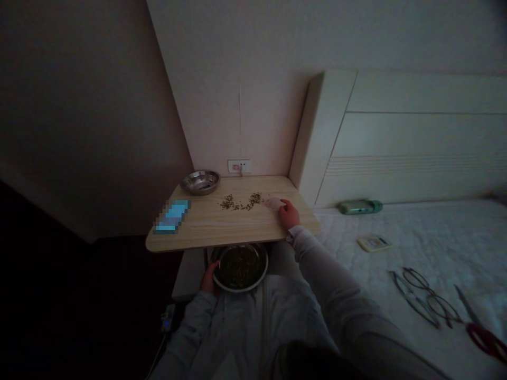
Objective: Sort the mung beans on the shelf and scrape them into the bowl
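My left hand grips the left rim of a round metal bowl on my lap, just under the table's front edge. Dark, grainy contents fill much of this bowl. At the right side of the small wooden table, my right hand is closed on a pale, flat piece whose exact kind is too dim to tell. Its tip points left, close to a small pile of dark grains. More grains lie scattered to the left on the tabletop.
A second metal bowl stands at the table's back left, behind a blurred-out phone-like screen. A wall socket is behind the table. On the bed lie a green case, a small pale packet, glasses and red-handled scissors.
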Demonstrator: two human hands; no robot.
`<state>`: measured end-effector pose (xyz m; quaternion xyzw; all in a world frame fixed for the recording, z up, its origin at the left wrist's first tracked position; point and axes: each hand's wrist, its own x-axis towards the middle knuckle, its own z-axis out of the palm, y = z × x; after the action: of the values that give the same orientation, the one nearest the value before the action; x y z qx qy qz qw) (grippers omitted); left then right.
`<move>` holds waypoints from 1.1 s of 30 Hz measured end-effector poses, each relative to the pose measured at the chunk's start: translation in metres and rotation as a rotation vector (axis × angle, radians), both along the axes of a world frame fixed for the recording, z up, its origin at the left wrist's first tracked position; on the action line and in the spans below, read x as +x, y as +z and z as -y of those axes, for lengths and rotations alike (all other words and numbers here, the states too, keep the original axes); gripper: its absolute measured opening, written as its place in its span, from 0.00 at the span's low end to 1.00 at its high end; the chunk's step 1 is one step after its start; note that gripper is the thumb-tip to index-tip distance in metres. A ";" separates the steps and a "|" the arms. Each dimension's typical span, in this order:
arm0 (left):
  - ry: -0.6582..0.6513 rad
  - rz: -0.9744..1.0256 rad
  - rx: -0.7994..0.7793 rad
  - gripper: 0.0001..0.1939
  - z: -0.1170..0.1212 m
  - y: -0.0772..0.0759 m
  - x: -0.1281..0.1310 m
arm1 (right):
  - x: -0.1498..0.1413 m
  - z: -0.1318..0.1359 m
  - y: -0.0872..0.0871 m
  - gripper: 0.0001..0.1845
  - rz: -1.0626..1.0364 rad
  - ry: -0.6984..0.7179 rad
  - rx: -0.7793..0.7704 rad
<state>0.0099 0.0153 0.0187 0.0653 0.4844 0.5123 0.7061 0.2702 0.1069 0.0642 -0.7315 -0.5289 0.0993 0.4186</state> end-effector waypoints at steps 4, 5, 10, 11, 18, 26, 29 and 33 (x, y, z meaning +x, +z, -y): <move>-0.007 -0.011 -0.018 0.09 0.000 0.002 0.001 | -0.007 -0.003 0.000 0.22 -0.035 -0.012 0.014; -0.009 -0.011 -0.018 0.09 -0.001 0.002 0.002 | -0.012 -0.005 0.000 0.22 -0.033 -0.017 0.016; 0.011 -0.005 -0.001 0.10 0.000 0.004 0.003 | -0.047 -0.017 0.006 0.19 0.039 0.045 -0.015; 0.011 0.004 -0.004 0.10 0.000 0.004 0.003 | -0.053 -0.019 0.008 0.18 0.078 0.053 -0.036; 0.011 0.012 -0.037 0.10 -0.001 -0.002 -0.001 | -0.061 -0.019 0.016 0.19 0.405 0.055 -0.104; -0.029 0.039 -0.019 0.10 -0.002 -0.003 -0.001 | -0.064 -0.014 0.017 0.19 0.517 0.148 -0.096; -0.008 0.027 -0.033 0.09 -0.002 -0.002 -0.001 | -0.065 -0.014 0.016 0.18 0.534 0.153 -0.105; -0.004 0.015 -0.003 0.09 -0.002 -0.004 -0.003 | -0.065 -0.014 0.015 0.18 0.534 0.172 -0.102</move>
<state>0.0074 0.0177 0.0142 0.0617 0.4797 0.5107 0.7108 0.2050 0.1209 0.0794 -0.7045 -0.6747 -0.0353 0.2174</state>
